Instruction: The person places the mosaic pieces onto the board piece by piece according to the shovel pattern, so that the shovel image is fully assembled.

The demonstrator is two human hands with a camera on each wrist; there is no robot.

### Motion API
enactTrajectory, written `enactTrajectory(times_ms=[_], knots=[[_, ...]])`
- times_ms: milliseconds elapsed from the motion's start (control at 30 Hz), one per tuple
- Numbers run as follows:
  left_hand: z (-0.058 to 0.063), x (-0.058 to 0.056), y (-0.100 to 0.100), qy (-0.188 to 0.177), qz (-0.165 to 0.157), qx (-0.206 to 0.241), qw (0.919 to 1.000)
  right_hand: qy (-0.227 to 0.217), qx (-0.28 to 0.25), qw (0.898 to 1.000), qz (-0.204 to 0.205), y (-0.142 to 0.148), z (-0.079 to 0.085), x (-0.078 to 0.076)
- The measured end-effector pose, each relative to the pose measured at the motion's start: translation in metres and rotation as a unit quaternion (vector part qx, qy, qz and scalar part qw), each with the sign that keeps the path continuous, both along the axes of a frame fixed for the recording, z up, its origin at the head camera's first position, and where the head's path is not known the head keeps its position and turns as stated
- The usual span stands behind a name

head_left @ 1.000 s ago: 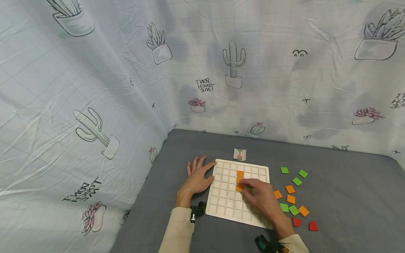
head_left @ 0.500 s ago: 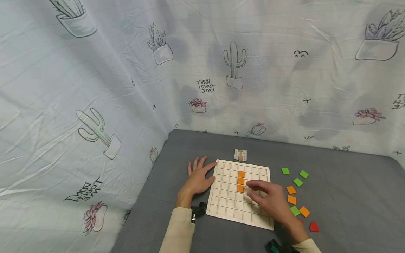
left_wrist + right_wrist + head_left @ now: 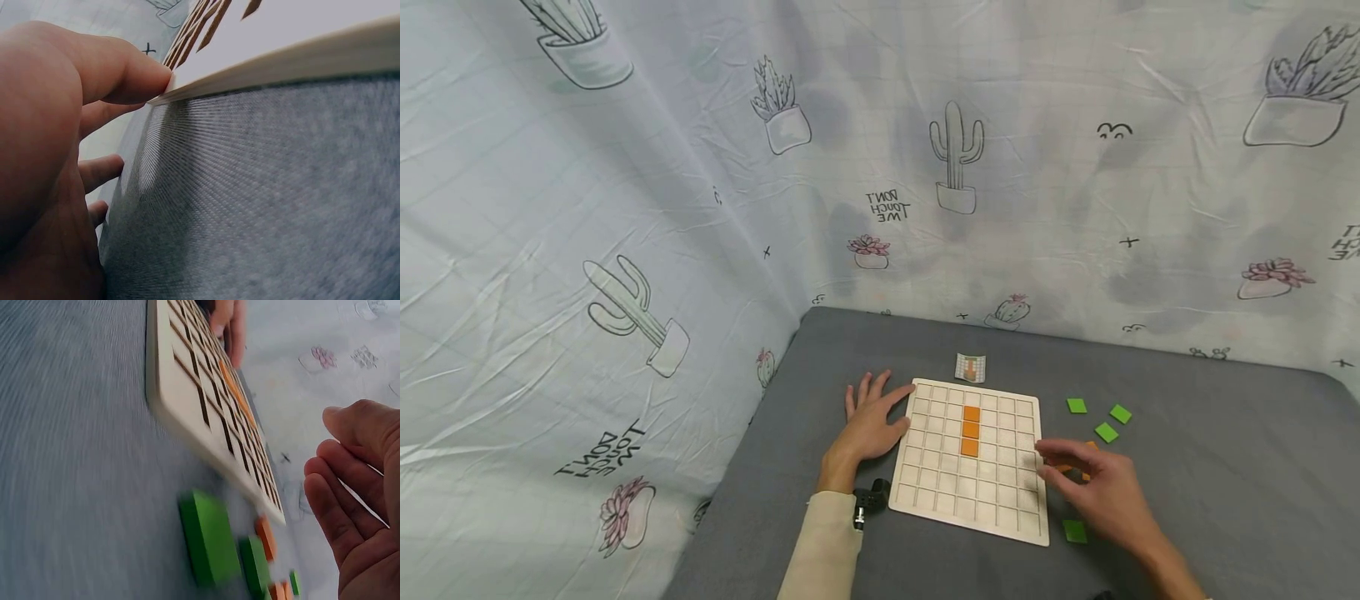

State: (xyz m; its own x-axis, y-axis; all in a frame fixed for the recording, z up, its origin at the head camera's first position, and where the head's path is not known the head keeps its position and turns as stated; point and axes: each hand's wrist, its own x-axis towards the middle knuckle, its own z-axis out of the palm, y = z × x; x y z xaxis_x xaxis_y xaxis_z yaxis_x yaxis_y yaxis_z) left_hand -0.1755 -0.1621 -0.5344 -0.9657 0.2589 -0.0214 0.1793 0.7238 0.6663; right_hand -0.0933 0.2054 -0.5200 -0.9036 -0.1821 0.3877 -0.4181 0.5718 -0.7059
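Note:
A pale wooden grid board [image 3: 936, 483] lies on the grey tabletop, with a column of three orange square tiles [image 3: 971, 430] in its cells. My left hand [image 3: 868, 429] rests at the board's left side, fingers spread, index finger and thumb touching its edge. In the left wrist view the thumb [image 3: 125, 72] meets the board's rim. Past the board's right edge hovers my right hand [image 3: 1105, 487], fingers loosely bent, thumb apart from them, holding nothing. Beneath it, loose orange tiles [image 3: 1091, 447] are partly hidden. A green tile [image 3: 1075, 532] lies beside its wrist, also seen large in the right wrist view.
Several green tiles [image 3: 1106, 432] lie right of the board. A small patterned card [image 3: 971, 367] sits behind it. A cactus-print curtain [image 3: 1037, 183] hangs around the far and left sides of the table [image 3: 1247, 467]. The red tiles are hidden by my right arm.
My right hand has let go of the orange tile at the column's near end and moved right, off the board to above the loose tiles. My left hand has stayed in place.

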Motion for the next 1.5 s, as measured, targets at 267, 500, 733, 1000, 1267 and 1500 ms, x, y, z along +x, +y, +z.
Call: enactTrajectory(times_ms=[267, 500, 733, 1000, 1267, 1500], knots=[[-0.005, 0.000, 0.000, 0.015, -0.001, 0.016, 0.9998, -0.022, 0.004, 0.999, -0.042, 0.034, 0.007, 0.008], [0.000, 0.000, 0.001, 0.010, 0.002, 0.019, 0.9998, -0.029, 0.004, 0.997, -0.065, 0.062, 0.010, 0.012], [-0.008, -0.002, 0.000, 0.011, 0.007, 0.024, 0.9996, -0.022, 0.005, 0.996, -0.084, 0.086, 0.010, 0.011], [-0.018, -0.005, -0.002, 0.026, 0.006, 0.027, 0.9993, -0.032, 0.022, 0.994, -0.107, 0.104, 0.009, 0.001], [-0.022, -0.007, -0.001, 0.029, 0.009, 0.015, 0.9994, -0.029, 0.047, 0.992, -0.116, 0.115, 0.011, -0.013], [-0.009, -0.002, 0.001, 0.012, 0.005, 0.015, 0.9998, -0.016, 0.086, 0.988, -0.126, 0.125, 0.009, -0.027]])
